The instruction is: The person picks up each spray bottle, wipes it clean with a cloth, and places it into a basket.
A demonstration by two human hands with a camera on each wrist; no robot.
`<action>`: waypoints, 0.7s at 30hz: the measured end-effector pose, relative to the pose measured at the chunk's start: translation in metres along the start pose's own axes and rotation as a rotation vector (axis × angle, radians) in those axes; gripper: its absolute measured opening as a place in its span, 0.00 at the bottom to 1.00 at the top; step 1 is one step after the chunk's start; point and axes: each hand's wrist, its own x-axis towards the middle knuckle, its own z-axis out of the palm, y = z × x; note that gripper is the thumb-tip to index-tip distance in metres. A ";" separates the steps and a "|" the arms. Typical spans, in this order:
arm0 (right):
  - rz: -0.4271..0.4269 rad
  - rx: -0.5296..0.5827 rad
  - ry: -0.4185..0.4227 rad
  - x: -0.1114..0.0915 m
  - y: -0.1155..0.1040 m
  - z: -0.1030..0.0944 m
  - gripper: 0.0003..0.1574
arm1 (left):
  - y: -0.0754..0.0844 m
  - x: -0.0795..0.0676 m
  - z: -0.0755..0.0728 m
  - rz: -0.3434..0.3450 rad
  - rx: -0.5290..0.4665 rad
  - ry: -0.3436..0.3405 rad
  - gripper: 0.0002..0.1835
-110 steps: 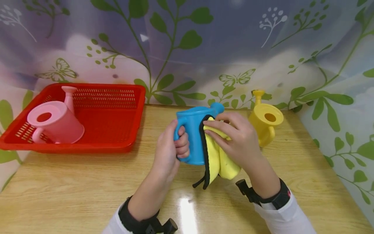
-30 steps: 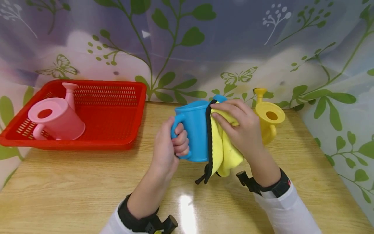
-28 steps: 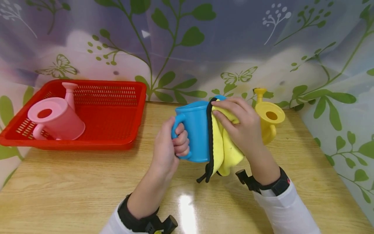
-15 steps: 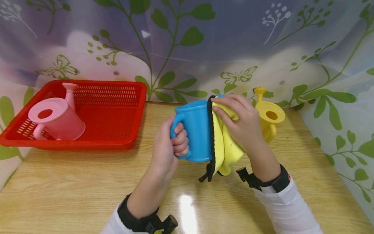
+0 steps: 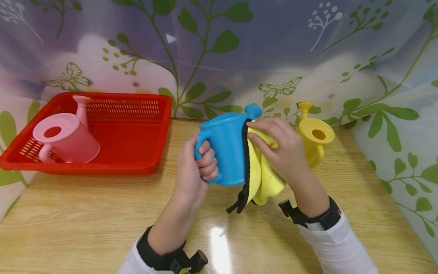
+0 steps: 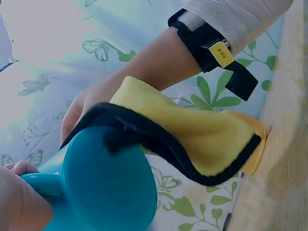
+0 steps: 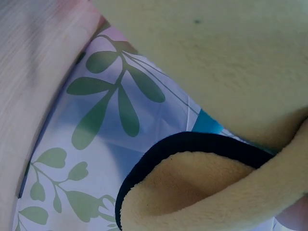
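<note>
My left hand grips the handle of a blue toy watering can, its fingers curled through the loop. The can is held up over the table, its rose showing at the back; the left wrist view shows its base. A yellow cloth with black edging lies against the can's right side. My right hand pinches that cloth between thumb and fingers and holds it to the can. Cloth folds fill much of the right wrist view and hide most of that hand.
A red plastic basket stands at the left with a pink watering can inside. Behind my right hand, a yellow watering can stands on the wooden table. A printed leaf-pattern curtain closes off the back.
The blue can has shifted slightly left and tilted, and its rose, mostly covered half a second ago, now shows. The cloth has slid down a little along the can's right side.
</note>
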 end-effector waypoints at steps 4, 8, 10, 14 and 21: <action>-0.014 -0.004 -0.017 -0.004 -0.001 0.002 0.28 | 0.002 0.000 0.000 0.024 -0.006 0.019 0.22; -0.015 0.008 0.005 -0.011 -0.003 0.005 0.28 | 0.003 0.000 -0.001 0.040 -0.018 0.028 0.22; -0.021 0.023 0.016 -0.014 -0.004 0.005 0.27 | 0.004 0.000 -0.001 0.052 -0.024 0.030 0.22; -0.043 0.042 0.031 -0.020 -0.005 0.007 0.25 | 0.005 0.000 -0.003 0.079 -0.030 0.019 0.23; -0.047 0.062 0.028 -0.031 -0.007 0.007 0.24 | 0.009 0.000 -0.005 0.110 -0.041 0.016 0.24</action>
